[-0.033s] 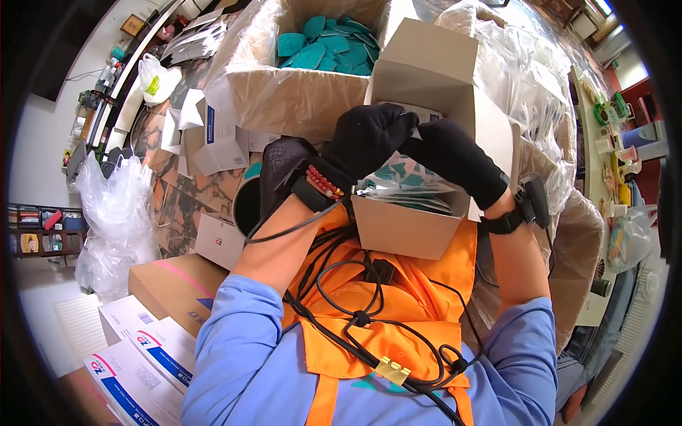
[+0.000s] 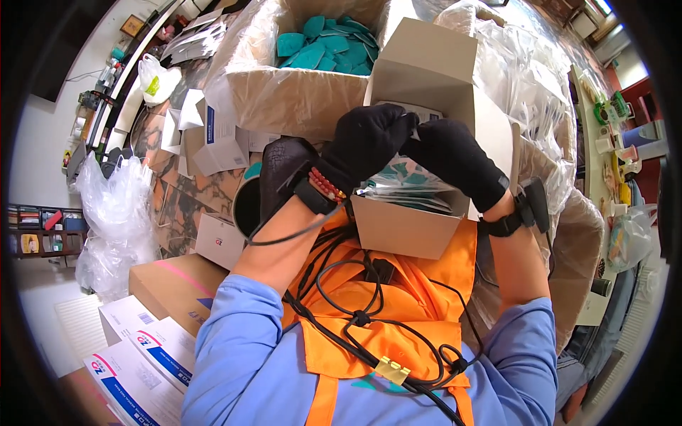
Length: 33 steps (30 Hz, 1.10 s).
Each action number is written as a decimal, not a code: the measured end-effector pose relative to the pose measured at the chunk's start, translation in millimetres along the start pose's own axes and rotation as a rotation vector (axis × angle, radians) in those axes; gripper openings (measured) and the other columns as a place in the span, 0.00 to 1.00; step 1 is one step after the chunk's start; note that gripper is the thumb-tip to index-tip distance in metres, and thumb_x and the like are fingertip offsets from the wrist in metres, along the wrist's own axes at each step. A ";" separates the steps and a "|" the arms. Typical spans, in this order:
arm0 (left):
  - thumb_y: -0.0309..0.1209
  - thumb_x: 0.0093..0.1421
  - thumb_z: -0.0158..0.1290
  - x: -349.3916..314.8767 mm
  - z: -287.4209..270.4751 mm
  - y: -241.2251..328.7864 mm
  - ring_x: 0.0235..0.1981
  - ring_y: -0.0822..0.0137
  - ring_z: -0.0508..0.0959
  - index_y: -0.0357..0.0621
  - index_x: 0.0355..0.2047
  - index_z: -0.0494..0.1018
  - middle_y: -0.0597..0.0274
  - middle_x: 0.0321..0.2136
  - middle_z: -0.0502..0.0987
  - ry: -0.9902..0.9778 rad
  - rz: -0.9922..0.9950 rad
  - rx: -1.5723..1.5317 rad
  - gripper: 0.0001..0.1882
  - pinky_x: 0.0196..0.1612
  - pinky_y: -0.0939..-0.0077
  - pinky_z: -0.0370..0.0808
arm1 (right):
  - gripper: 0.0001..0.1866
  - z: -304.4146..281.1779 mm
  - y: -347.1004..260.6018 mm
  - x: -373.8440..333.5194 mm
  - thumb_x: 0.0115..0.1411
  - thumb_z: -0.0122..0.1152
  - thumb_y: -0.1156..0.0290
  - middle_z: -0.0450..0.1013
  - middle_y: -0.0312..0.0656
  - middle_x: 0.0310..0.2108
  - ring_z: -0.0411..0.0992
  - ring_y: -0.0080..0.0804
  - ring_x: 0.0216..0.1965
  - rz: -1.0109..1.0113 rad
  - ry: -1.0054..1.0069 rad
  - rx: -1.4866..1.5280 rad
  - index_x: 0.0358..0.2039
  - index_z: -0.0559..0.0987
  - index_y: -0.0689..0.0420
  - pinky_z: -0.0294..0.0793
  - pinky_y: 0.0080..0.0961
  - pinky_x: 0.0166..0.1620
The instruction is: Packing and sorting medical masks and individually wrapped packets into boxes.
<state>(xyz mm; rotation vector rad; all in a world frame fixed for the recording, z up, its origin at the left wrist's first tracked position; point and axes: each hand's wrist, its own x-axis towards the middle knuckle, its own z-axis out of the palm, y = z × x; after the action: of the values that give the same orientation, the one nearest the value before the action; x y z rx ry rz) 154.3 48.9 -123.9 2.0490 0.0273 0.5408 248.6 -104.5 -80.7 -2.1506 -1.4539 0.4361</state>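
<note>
My left hand (image 2: 366,140) and my right hand (image 2: 449,153), both in black gloves, meet fingertip to fingertip above an open pale carton (image 2: 401,228). Their fingers are closed in a pinch. A small pale bit shows between them; whether it is the edge of a packet below cannot be made out. Under the hands, thin plastic packets (image 2: 415,199) with teal and white on them stand packed in the carton. The carton's tall flap (image 2: 424,57) is raised at the far side. Gloves and wrists hide part of the inside.
A plastic-lined box (image 2: 298,103) holding teal pieces (image 2: 330,50) stands beyond the carton. Another lined box with clear packets (image 2: 522,78) is at the right. Small white cartons (image 2: 220,142) lie left, near clear plastic bags (image 2: 106,227) and a brown box (image 2: 167,284). Black cables (image 2: 334,287) cross my orange apron.
</note>
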 end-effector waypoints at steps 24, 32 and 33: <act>0.36 0.55 0.59 4.5 -38.4 -25.7 0.34 0.54 0.78 0.44 0.42 0.70 0.56 0.30 0.77 0.571 0.015 0.374 0.17 0.38 0.65 0.75 | 0.17 21.8 44.7 -0.4 0.62 0.54 0.58 0.77 0.51 0.34 0.75 0.49 0.37 -0.006 -0.029 0.092 0.43 0.80 0.56 0.74 0.37 0.42; 0.29 0.58 0.54 -4.4 -24.6 -24.2 0.38 0.54 0.79 0.41 0.40 0.72 0.51 0.34 0.78 0.432 0.005 0.333 0.10 0.40 0.66 0.74 | 0.19 82.2 13.9 -3.4 0.63 0.52 0.58 0.73 0.51 0.47 0.71 0.47 0.49 0.041 -0.474 0.111 0.50 0.75 0.55 0.69 0.33 0.52; 0.29 0.58 0.54 -6.3 -23.4 -29.1 0.38 0.54 0.79 0.41 0.40 0.72 0.51 0.34 0.78 0.439 0.003 0.334 0.10 0.40 0.66 0.74 | 0.20 74.8 11.1 1.5 0.62 0.52 0.59 0.73 0.50 0.47 0.71 0.46 0.49 -0.011 -0.485 0.020 0.50 0.75 0.55 0.69 0.32 0.52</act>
<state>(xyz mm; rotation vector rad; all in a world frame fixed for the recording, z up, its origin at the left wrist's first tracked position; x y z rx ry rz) 145.4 81.8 -140.5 2.2083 0.3987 1.0361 218.6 -89.5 -148.5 -2.1078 -1.6962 1.0181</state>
